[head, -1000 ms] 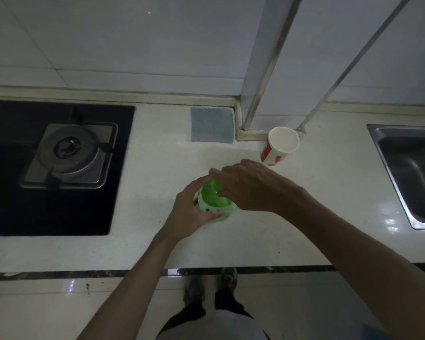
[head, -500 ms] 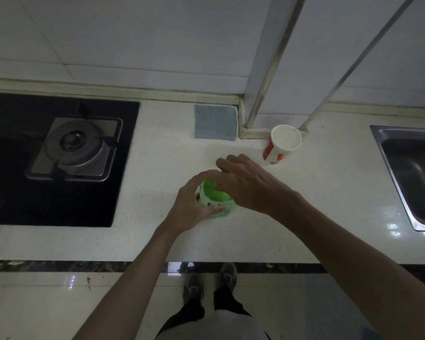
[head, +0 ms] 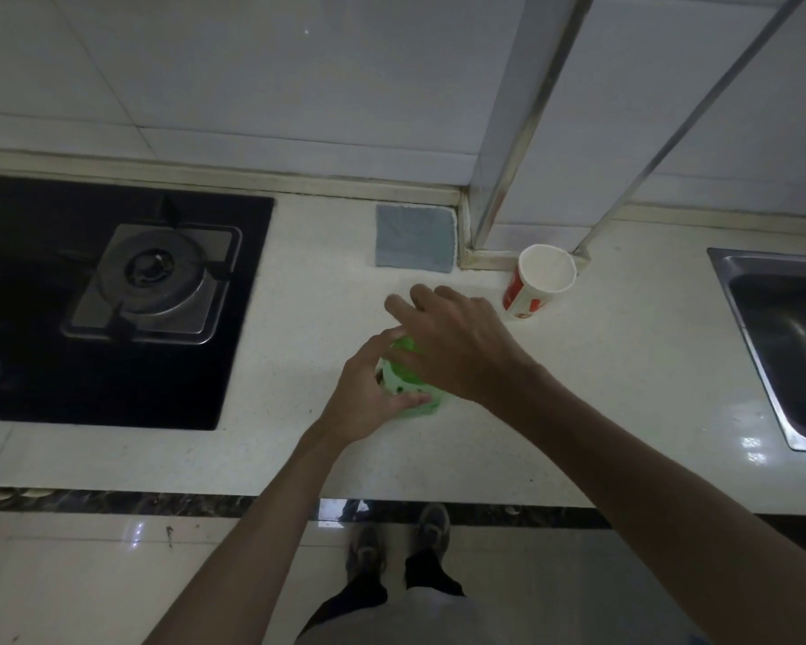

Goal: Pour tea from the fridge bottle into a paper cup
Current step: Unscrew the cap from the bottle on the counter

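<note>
Green bottle [head: 408, 388] is standing on the counter [head: 299, 449], left hand [head: 368, 398] gripping its body, right hand [head: 457, 346] covering its top, grip hidden. Uncapping seems underway; next, tilting toward the paper cup [head: 543, 279] at two o'clock.

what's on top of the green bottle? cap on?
The right hand sits over the top of the green bottle, which the left hand grips by its side. The right hand covers the bottle's top, so whether the cap is on or off cannot be seen.
</note>
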The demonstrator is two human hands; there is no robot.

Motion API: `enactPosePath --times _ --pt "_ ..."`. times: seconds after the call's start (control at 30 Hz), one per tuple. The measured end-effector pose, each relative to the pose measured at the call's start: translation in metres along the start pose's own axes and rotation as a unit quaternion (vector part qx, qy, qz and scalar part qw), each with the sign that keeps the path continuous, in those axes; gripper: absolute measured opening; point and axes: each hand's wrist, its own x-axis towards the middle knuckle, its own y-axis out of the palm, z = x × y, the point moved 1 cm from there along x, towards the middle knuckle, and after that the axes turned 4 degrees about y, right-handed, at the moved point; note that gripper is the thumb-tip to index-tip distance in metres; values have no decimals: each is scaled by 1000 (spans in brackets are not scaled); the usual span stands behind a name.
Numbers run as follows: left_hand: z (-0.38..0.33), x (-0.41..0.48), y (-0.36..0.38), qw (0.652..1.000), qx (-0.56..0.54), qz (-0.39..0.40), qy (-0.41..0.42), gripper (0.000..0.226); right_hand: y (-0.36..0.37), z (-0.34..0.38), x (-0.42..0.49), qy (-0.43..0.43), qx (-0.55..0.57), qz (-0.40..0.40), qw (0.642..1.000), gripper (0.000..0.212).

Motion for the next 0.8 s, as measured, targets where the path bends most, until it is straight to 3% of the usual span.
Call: enactPosePath --times 0.13,0.23,0.5,0.8 --pt "2 -1 0 1000 -12 4 1 72 3 6 6 91 -64 -5 994 33" --pt "-1 -2 -1 1000 -13 7 8 70 -1 -1 2 145 -49 28 988 38" --pt "0 0 -1 1000 8 13 -2 73 0 -8 -8 -26 -2 49 998 41" --pt "-2 -2 2 1000 -1 -3 3 70 15 4 -6 -1 18 -24 1000 42"
